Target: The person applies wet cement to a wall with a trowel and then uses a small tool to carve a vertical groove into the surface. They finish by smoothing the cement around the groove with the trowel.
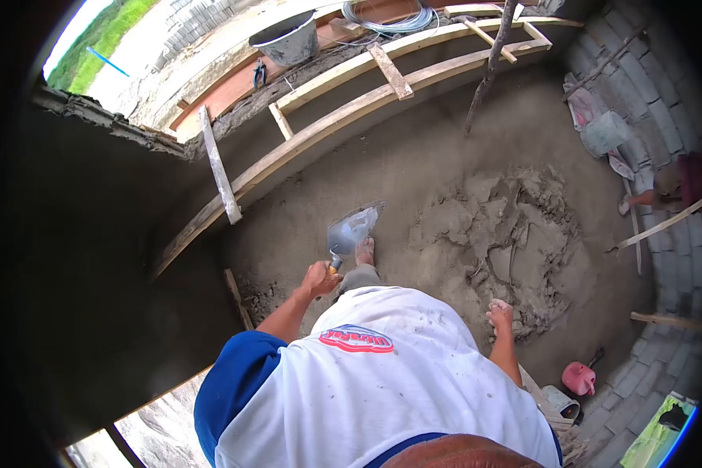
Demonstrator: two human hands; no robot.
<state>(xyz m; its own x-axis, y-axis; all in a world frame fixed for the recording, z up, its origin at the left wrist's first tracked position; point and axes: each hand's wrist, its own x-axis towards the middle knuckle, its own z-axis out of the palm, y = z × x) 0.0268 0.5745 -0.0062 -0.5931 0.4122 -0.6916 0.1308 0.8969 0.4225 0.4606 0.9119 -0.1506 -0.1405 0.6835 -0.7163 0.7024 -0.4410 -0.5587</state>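
Note:
My left hand (317,280) is wrapped round the handle of a pointed trowel (349,232). The trowel's grey metal blade reaches forward over the mortar-grey floor, beside a bare foot (365,251). My right hand (501,314) is closed at the lower edge of a rough heap of wet mortar (515,234). What its fingers hold, if anything, cannot be made out. Between my arms is a white shirt (398,343) with dark specks and a red and blue logo.
A curved wooden frame (351,109) spans the far side, with a bucket (287,39), pliers (260,73) and coiled wire (390,19) beyond it. A block wall (647,86) curves along the right. Another person's leg (651,200) stands there. A pink container (579,378) lies lower right.

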